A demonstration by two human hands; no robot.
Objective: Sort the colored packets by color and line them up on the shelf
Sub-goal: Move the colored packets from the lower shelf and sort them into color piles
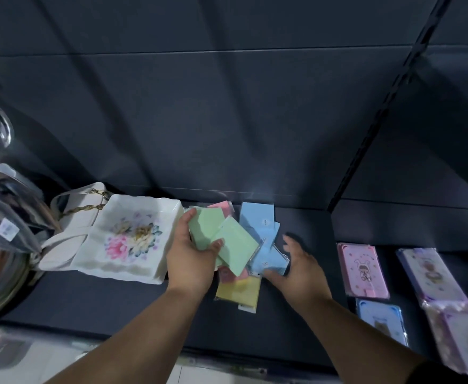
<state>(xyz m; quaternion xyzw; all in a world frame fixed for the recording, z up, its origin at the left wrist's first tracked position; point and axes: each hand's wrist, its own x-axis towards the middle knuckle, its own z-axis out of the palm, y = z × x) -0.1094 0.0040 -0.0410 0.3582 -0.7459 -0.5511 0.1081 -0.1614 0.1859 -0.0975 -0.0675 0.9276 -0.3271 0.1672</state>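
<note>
In the head view, our left grip (191, 261) holds two green packets (227, 239) at frame centre, thumb across them. Our right grip (300, 266) lies open, fingers spread, just right of at least three blue packets (257, 225) fanned on the shelf (116, 297). Pink packets (223, 205) peek out above and below the green. One yellow packet (238, 293) lies lowest, near the shelf's front edge. One dish (133, 236) sits just left. Bare shelf separates the right grip from at least four card packs (361, 270) at right.
</note>
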